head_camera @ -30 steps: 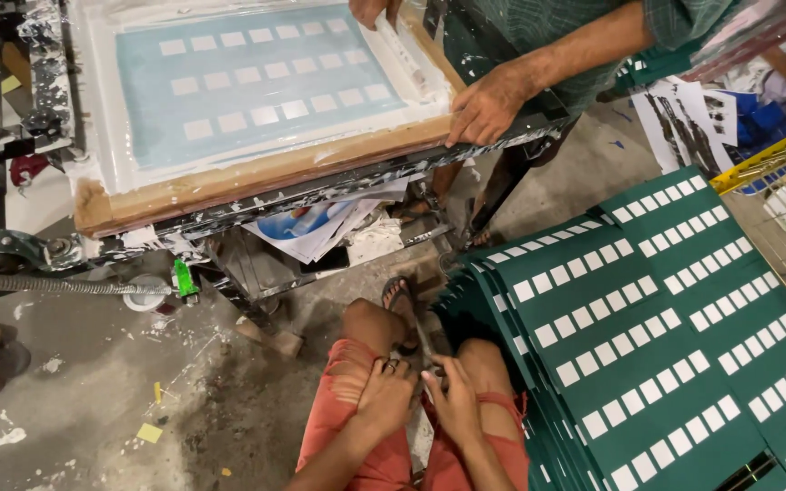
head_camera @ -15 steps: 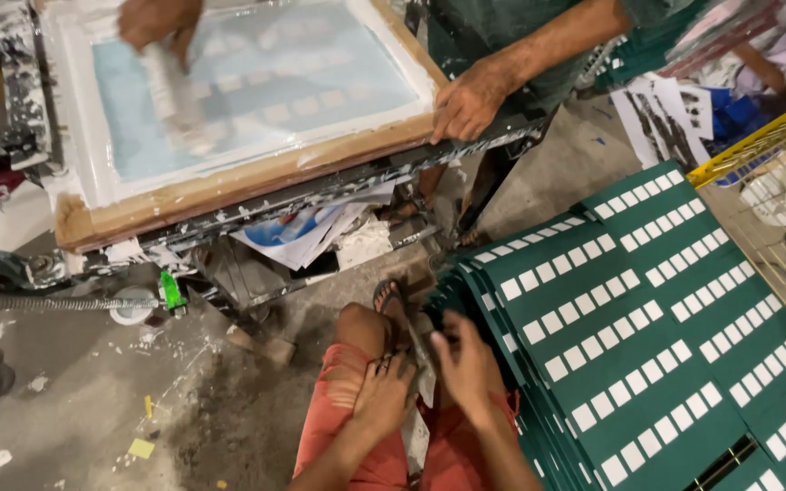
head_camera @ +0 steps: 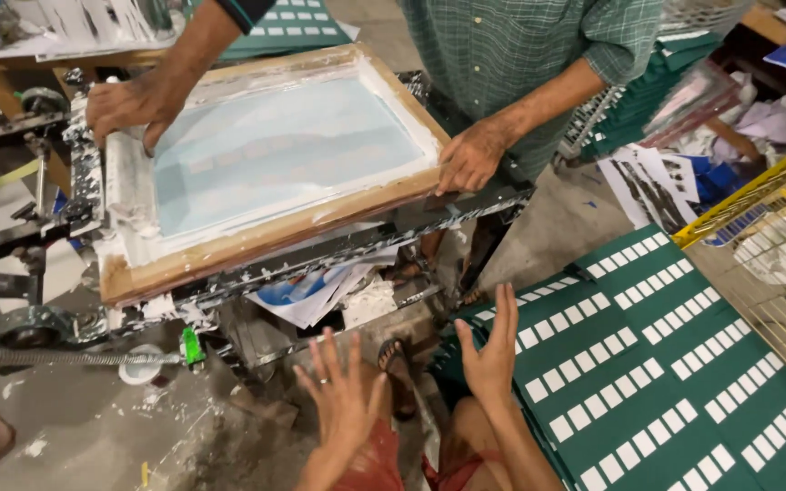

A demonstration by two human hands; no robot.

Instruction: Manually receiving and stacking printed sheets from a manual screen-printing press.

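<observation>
While the printing frame (head_camera: pixel 266 173) is pressed down by a co-worker, both hands, left (head_camera: pixel 343 400) and right (head_camera: pixel 493 350), are raised with grip apart, empty, beside the green printed sheets (head_camera: pixel 675 364) on the floor; a sheet is judged due for lifting next

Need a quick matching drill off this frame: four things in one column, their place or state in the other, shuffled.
Things:
1. left hand
2. right hand
3. wooden-framed printing screen
4. stack of green sheets printed with white rectangles

Place or state:
A. lying on the floor at the right
B. open, fingers spread, ring on one finger
C. held at both ends by another person's hands
D. open, raised beside the edge of the green stack

Pairs: 1-B, 2-D, 3-C, 4-A
</observation>
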